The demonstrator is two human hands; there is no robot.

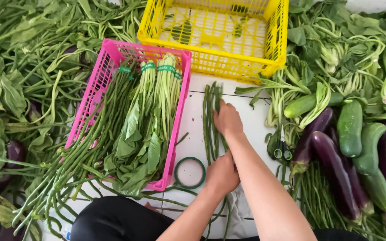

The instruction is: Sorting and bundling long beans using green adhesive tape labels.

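A small bunch of long green beans (211, 111) lies on the white floor between the crates. My right hand (227, 119) rests on its upper part, fingers curled around the stems. My left hand (222, 173) grips the same bunch lower down, near my knee. A green roll of tape (189, 172) lies just left of my left hand. The pink crate (179, 116) beside it holds tied bundles of long beans and leafy greens (150, 111).
An empty yellow crate (215, 62) stands at the back. Purple eggplants (331, 169) and cucumbers (350, 127) lie at the right with scissors (281, 149) beside them. Loose leafy greens (27, 89) cover the left side and the back right.
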